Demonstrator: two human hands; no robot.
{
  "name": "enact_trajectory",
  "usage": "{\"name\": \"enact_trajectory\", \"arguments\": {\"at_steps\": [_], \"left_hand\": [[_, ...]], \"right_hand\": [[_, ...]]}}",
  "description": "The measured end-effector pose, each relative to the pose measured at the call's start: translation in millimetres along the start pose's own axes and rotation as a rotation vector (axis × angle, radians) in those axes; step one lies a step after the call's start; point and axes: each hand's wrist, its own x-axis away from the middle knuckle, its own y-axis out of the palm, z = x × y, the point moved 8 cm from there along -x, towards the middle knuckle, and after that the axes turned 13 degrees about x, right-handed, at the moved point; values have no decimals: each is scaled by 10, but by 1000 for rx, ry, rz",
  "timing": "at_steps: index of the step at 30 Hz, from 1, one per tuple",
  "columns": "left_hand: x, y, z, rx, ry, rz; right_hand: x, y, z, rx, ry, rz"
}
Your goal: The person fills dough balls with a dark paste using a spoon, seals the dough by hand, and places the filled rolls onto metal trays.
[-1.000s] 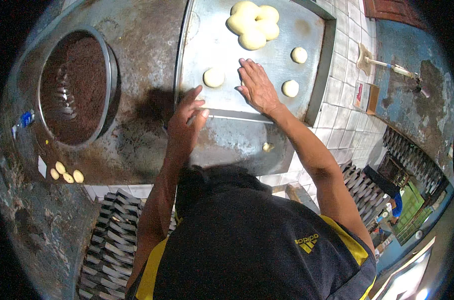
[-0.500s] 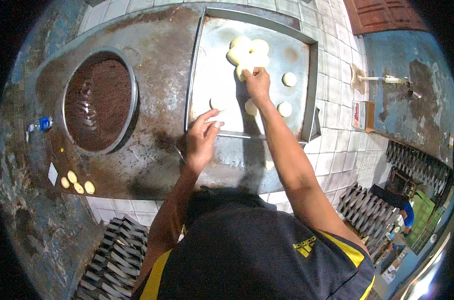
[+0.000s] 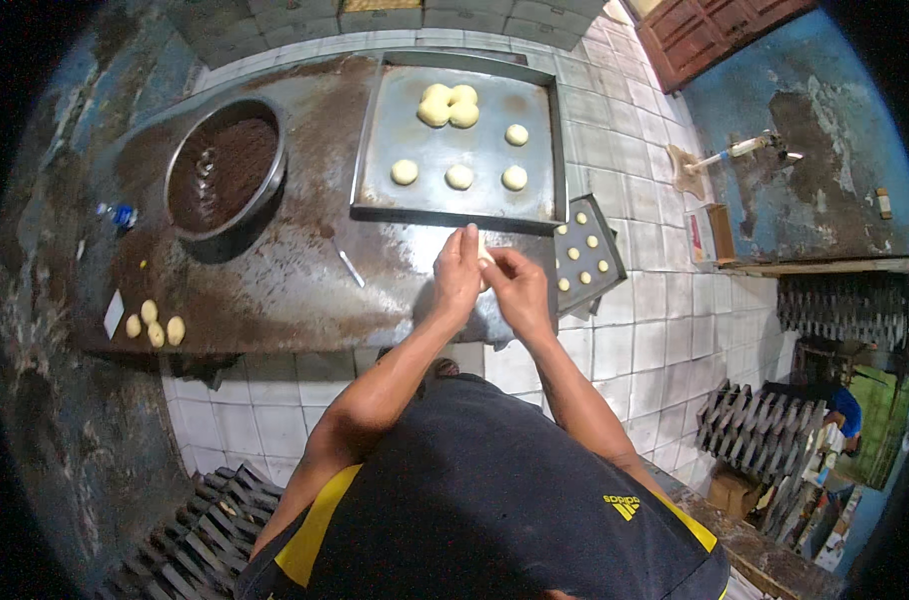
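Resting on the stained metal worktop, a large rectangular baking tray holds pale dough pieces: a cluster of three or four lumps pressed together at its far end, one single ball beside that cluster, and a row of three balls nearer the person. The rest of the tray floor is bare metal. To the left of the tray stands a round metal bowl filled with a dark brown, crumbly filling. To the right, a smaller dark tray sits tilted at the worktop's edge and carries several small pale dough balls in rows. Four small dough balls lie loose near the left front edge of the worktop, beside a small white card. A thin metal tool lies on the worktop between the bowl and the hands.

Both hands meet just in front of the large tray's near rim, above the worktop. The left hand is upright with its fingers extended and close together, pressed against a small pale piece of dough. The right hand has its fingers curled around the same piece from the other side. The dough is thus pinched between the two hands, only a sliver of it showing. Whether the hands touch the worktop cannot be told.
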Motion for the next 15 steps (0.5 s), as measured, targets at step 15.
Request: {"name": "enact_trajectory", "arguments": {"at_steps": [15], "left_hand": [[1159, -2050, -422, -68, -275, 10]], "right_hand": [[915, 1722, -728, 354, -829, -304]]}}
